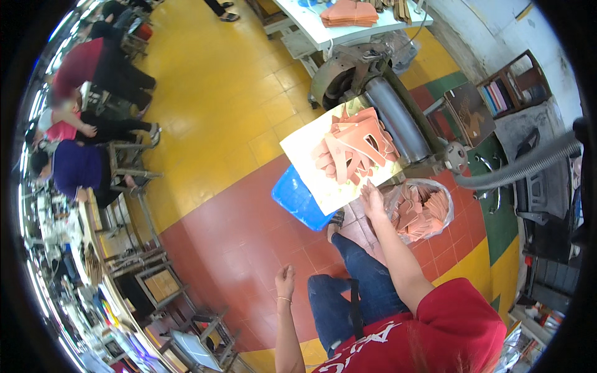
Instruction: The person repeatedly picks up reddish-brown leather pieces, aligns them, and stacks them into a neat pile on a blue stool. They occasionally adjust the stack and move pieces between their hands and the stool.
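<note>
The pieces [359, 144] lie just ahead-left of the right grip [371, 198], fingers extended, nearer than the left grip [285, 281], curled closed

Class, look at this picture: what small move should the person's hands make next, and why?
Probably the right hand should reach a little further and take one of the pinkish pieces: it is already at the near edge of the pale board, and the pieces lie heaped there, beside the roller. The left hand is well away from them.

Tiled floor [205, 130] (yellow, red, green)
</note>
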`<state>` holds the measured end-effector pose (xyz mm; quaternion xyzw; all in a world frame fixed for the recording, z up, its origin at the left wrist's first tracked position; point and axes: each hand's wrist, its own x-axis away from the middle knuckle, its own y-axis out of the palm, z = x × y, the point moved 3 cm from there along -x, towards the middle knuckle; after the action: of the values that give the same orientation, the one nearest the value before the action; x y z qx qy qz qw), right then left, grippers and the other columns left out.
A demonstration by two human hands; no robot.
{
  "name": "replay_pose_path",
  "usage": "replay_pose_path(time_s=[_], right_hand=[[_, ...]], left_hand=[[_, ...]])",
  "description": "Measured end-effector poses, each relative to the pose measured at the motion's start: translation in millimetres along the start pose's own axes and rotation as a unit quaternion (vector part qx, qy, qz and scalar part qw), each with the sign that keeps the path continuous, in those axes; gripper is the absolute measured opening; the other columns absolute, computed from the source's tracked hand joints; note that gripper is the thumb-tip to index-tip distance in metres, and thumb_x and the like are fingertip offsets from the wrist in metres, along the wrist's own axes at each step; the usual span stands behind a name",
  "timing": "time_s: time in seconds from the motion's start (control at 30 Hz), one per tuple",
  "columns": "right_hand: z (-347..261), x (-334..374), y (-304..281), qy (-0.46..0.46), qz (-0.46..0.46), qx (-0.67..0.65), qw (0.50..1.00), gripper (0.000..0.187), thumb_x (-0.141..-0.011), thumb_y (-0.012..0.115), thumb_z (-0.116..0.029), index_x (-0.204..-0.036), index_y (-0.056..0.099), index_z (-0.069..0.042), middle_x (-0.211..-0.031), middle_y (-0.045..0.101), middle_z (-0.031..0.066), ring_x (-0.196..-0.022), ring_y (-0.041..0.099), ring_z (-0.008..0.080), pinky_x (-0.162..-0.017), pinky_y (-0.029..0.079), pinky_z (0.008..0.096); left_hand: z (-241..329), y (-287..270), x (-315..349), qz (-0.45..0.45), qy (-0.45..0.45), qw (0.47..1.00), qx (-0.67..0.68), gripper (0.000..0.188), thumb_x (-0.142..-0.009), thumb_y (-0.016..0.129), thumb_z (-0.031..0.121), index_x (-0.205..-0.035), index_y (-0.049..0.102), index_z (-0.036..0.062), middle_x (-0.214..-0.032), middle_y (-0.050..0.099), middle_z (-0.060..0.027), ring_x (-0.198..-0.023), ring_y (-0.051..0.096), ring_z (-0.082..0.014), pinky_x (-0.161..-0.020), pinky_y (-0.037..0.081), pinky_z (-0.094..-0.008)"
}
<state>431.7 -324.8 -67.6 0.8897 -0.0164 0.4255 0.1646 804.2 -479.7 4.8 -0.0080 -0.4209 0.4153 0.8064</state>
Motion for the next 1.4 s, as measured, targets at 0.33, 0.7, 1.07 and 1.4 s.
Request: replay_pose_path(time_s=[0.33, 0.7, 1.07, 1.4], right_hand=[[27, -69, 40, -0.059, 0.207, -0.006, 0.976, 0.079, -0.075, 0.082, -0.020, -0.134, 0.033, -0.001, -0.117, 0.056, 0.0156, -0.113, 0.052, 0.0251, -0.097, 0.039, 0.0349], [-83, 6, 92, -0.437, 0.194, 0.643, 0.598, 0.052, -0.081, 0.068, -0.016, -0.128, 0.048, -0.005, -0.115, 0.053, 0.0171, -0.112, 0.047, 0.0345, -0.096, 0.033, 0.0475], [-95, 73, 107, -0.390, 0.187, 0.552, 0.713, 0.042, -0.082, 0.055, 0.002, -0.123, 0.061, -0.006, -0.111, 0.058, 0.0187, -0.088, 0.062, 0.0300, -0.075, 0.050, 0.0377], [-67, 87, 151, -0.341, -0.111, 0.610, 0.707, 0.049, -0.076, 0.072, -0.016, -0.122, 0.057, -0.004, -0.130, 0.046, 0.0186, -0.103, 0.057, 0.0336, -0.085, 0.047, 0.0419]], left_hand=[[172, 96, -220, -0.114, 0.243, 0.947, -0.176, 0.031, -0.093, 0.057, 0.022, -0.115, 0.062, 0.0012, -0.109, 0.065, -0.0154, -0.099, 0.061, -0.0213, -0.086, 0.048, -0.0336], [250, 233, -264, -0.349, 0.119, 0.930, 0.016, 0.035, -0.090, 0.065, 0.031, -0.106, 0.061, -0.0002, -0.093, 0.064, -0.0061, -0.083, 0.058, -0.0112, -0.072, 0.047, -0.0248], [250, 216, -224, -0.201, 0.219, 0.948, -0.114, 0.074, -0.088, 0.066, 0.035, -0.138, 0.030, -0.0040, -0.132, 0.044, -0.0186, -0.117, 0.048, -0.0257, -0.099, 0.041, -0.0394], [208, 129, -188, -0.362, -0.158, 0.893, 0.214, 0.039, -0.099, 0.046, 0.022, -0.126, 0.047, -0.0061, -0.118, 0.060, -0.0172, -0.107, 0.061, -0.0278, -0.094, 0.047, -0.0390]])
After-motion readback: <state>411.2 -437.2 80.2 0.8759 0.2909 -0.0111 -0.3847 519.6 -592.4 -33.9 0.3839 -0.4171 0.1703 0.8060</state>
